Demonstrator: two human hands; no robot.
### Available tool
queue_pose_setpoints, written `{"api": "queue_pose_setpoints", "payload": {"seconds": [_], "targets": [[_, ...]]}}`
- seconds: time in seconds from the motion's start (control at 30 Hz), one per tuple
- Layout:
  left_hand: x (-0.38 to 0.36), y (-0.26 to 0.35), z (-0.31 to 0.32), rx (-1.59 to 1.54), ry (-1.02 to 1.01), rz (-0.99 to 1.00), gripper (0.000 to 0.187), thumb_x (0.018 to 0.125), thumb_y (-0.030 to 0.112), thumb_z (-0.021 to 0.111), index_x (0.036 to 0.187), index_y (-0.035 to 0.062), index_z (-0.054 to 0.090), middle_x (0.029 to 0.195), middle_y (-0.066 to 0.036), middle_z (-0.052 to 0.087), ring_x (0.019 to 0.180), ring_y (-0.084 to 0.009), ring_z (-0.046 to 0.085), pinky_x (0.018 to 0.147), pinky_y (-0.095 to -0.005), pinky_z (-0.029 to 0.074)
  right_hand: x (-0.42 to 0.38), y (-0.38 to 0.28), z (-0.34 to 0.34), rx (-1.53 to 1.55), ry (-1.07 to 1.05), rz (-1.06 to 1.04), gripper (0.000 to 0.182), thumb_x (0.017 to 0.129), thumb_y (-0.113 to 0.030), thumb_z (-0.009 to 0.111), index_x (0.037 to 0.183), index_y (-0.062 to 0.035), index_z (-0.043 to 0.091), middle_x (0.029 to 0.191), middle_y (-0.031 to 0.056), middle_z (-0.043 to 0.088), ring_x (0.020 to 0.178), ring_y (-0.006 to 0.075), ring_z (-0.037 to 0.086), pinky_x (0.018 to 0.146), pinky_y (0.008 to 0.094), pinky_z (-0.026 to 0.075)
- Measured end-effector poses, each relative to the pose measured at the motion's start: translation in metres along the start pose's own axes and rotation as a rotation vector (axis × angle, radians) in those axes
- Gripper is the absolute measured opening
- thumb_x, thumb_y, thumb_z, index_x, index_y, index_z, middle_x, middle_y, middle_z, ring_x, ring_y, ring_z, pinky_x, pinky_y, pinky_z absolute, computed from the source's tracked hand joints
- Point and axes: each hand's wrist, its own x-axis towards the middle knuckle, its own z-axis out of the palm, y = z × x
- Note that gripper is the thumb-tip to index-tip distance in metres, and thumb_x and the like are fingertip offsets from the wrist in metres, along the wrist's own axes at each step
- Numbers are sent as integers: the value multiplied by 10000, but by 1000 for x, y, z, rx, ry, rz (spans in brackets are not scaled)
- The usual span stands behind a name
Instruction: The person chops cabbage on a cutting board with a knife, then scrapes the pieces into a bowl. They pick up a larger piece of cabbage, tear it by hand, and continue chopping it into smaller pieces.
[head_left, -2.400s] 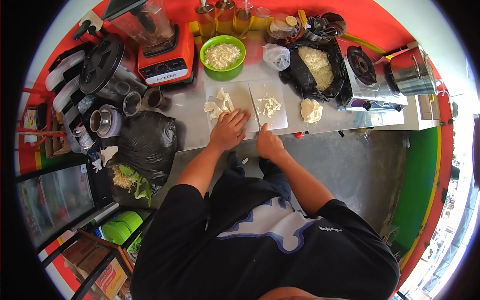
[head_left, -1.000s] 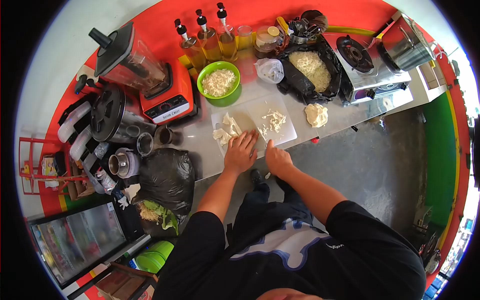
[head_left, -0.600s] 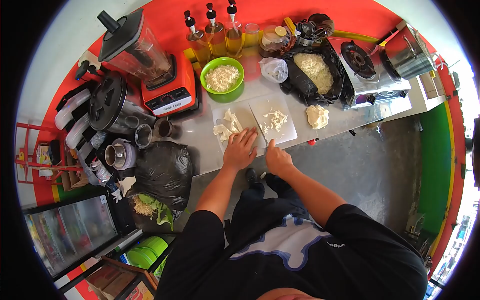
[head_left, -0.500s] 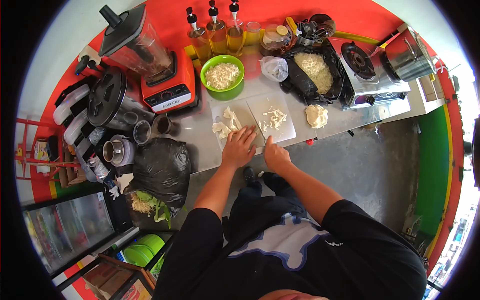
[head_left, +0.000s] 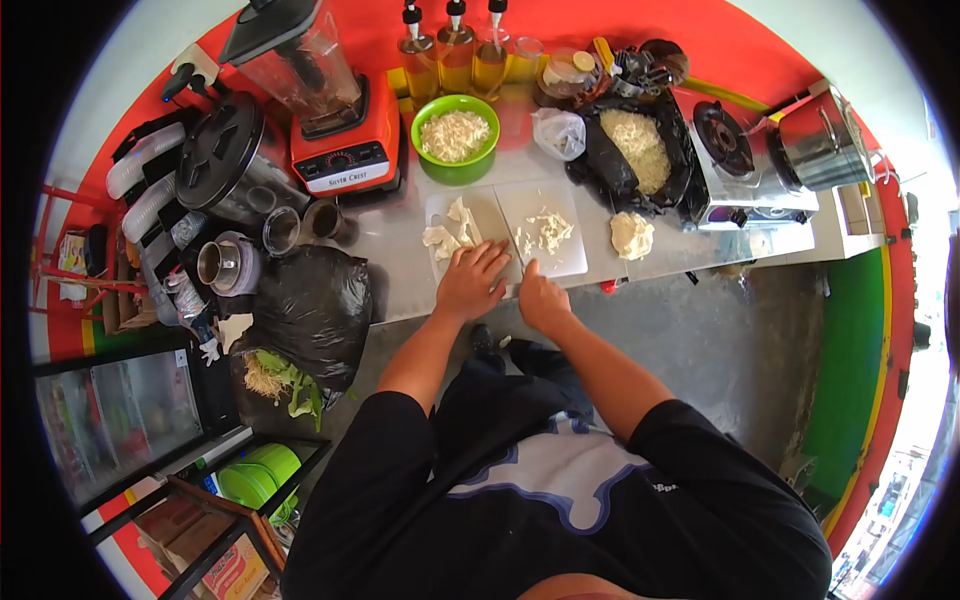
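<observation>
On a white cutting board (head_left: 572, 262) lie pale, cabbage-like leaf pieces (head_left: 440, 238) at the left and shredded bits (head_left: 549, 232) at the right. My left hand (head_left: 472, 282) rests low on the board, fingers stretched out over the near end of the leaves. Closed around a handle, my right hand (head_left: 543, 303) holds a knife (head_left: 512, 232), its thin blade pointing away from me between leaves and shreds. Behind the board stands a green bowl (head_left: 455, 172) heaped with pale shreds. To the right sits a pale chunk, like a cabbage piece (head_left: 632, 236).
A red blender (head_left: 345, 150) and a black bag (head_left: 315, 315) stand to the left. Pump bottles (head_left: 456, 60) line the wall. At the right are a black bag of shreds (head_left: 635, 150) and a stove (head_left: 755, 210) with a steel pot (head_left: 825, 140).
The view has shifted slightly, so the scene sits a little differently in the picture. Both hands stay at the board, with the knife in nearly the same place.
</observation>
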Motion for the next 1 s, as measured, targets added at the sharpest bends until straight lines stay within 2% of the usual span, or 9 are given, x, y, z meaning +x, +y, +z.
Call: {"api": "queue_pose_setpoints", "payload": {"seconds": [0.13,0.27,0.4,0.57,0.67,0.8,1.0], "targets": [[2,1,-1,-7,26,3,445,891,293,634,1302,128,586,1482,-23,523,1353,-221,473,1091,-446,349,-15,-7,-16,-18,-25,8,367,940,-100,505,1248,52,374,1058,322,684,1028,476,674,903,525,537],[1,1,-2,-18,29,5,442,877,274,651,1288,119,593,1479,-27,526,1349,-220,478,1086,-448,351,-18,-3,-2,-22,-37,37,366,938,-98,509,1246,53,380,1053,323,684,1016,475,678,892,523,541],[0,2,-4,-22,33,-9,433,873,265,657,1279,127,600,1471,-29,531,1344,-219,481,1084,-446,352,-6,-2,-2,-63,4,-24,315,953,-104,499,1214,38,396,1049,306,694,1003,456,690,880,511,553],[-1,1,-1,-83,65,-45,404,871,273,668,1256,159,625,1363,-68,549,1299,-239,507,1073,-450,356,-17,-6,-12,-88,-48,-19,289,960,-97,497,1203,30,404,1045,296,701,1011,432,696,876,498,561],[0,1,-4,-81,29,-47,370,889,287,664,1231,144,655,1303,-79,565,1301,-238,494,1061,-446,367,-21,-4,-5,-50,-54,28,283,960,-94,494,1197,31,403,1053,306,695,1034,434,687,886,500,555],[-2,-2,3,-62,28,-42,400,895,289,662,1274,168,623,1310,-77,551,1273,-245,520,1070,-458,355,-10,-5,-8,-61,-65,5,291,960,-95,493,1206,30,400,1074,311,688,1058,439,677,901,500,549],[1,-2,2,-72,96,-65,383,905,267,659,1263,140,615,1278,-76,573,1272,-249,512,1052,-444,373,-13,-12,-27,-61,-77,10,274,959,-108,495,1187,19,410,1083,302,690,1062,439,675,920,496,540]]}}
